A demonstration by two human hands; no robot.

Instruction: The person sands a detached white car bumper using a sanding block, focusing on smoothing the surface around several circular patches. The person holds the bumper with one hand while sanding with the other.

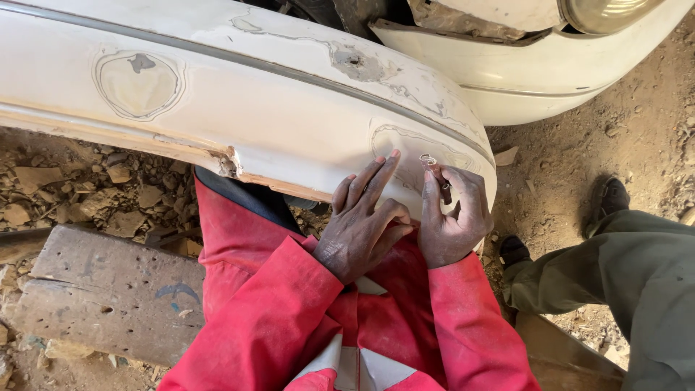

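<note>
Sunlit dirt ground [622,137], rubble [87,192], wooden plank [108,289]

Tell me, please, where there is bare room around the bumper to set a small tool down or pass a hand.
Free: the wooden plank left of the red sleeves, and bare dirt right of the white bumper. Crowded: the bumper's right end, where the left hand presses and the right hand pinches a small tool, and rubble under the bumper. Another person's leg fills the lower right.

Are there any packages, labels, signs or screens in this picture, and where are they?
None in view: no package, label, sign or screen.
Only a cream car bumper with sanded filler patches, which the left hand touches.
The right hand holds a small dark tool against it.
</note>
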